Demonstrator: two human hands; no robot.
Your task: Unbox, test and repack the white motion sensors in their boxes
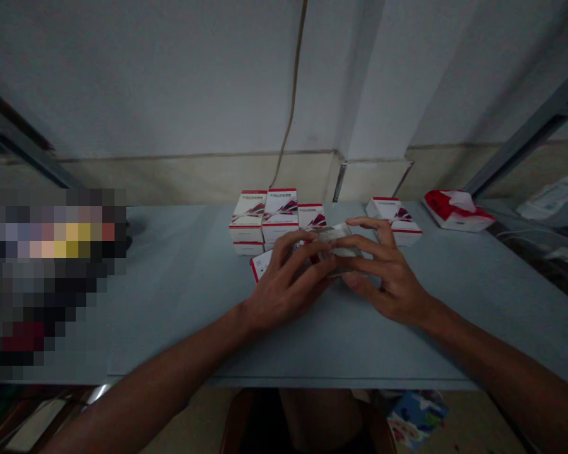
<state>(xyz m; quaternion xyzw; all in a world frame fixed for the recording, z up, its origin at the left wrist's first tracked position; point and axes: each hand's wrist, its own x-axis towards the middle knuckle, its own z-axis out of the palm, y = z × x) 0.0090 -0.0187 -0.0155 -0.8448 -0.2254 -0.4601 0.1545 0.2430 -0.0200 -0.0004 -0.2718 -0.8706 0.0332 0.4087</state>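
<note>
My left hand (296,274) is closed over a small white carton (260,263) with red edges, lying on the table. Only its left end shows past my fingers. My right hand (385,271) has its bent fingers and thumb around a pale, see-through plastic packet (336,233) at the carton's right end. The fingertips of both hands meet there, and they hide whether the packet is inside the carton or against it. Just behind my hands stand similar red-and-white cartons (281,211), some stacked. Another such carton (392,211) lies behind my right hand.
A red-and-white tissue pack (457,211) lies at the back right of the grey-blue table (184,284). Cables and a white power strip (553,197) are at the far right. A pixelated area covers the left side. A cord (293,94) hangs down the wall behind.
</note>
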